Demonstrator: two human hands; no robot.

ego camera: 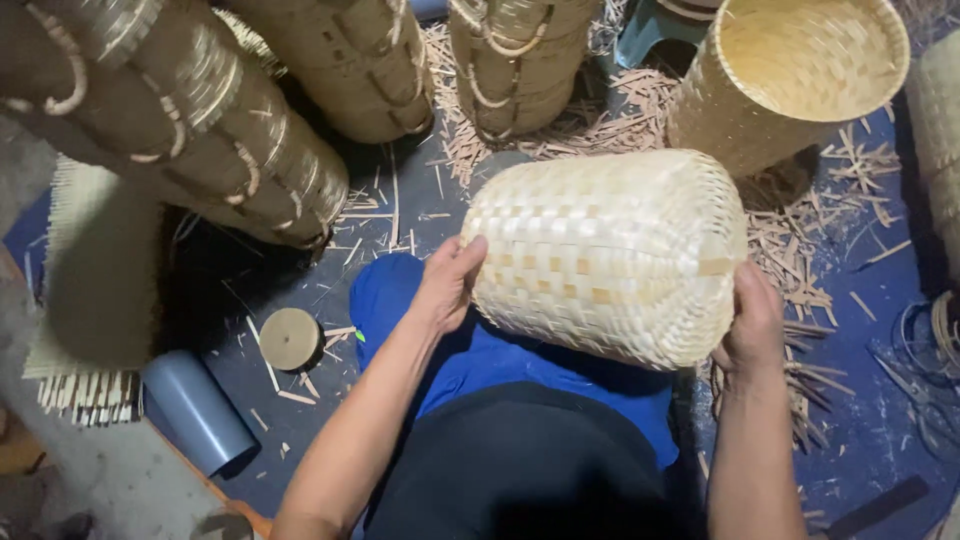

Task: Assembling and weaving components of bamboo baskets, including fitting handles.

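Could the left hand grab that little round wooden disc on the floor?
Probably yes. The round wooden disc lies just beside the left hand, with only scattered strips between them. But that hand would first have to let go of the woven basket.

The floor [300,300] was dark blue and littered with pale bamboo offcuts [800,240]. On it stood an open woven basket [790,80] and stacks of finished baskets [350,60], with another stack [190,130] lying tilted. A grey tube [195,410], a small wooden disc [289,338] and a woven mat [95,290] lay at the left.
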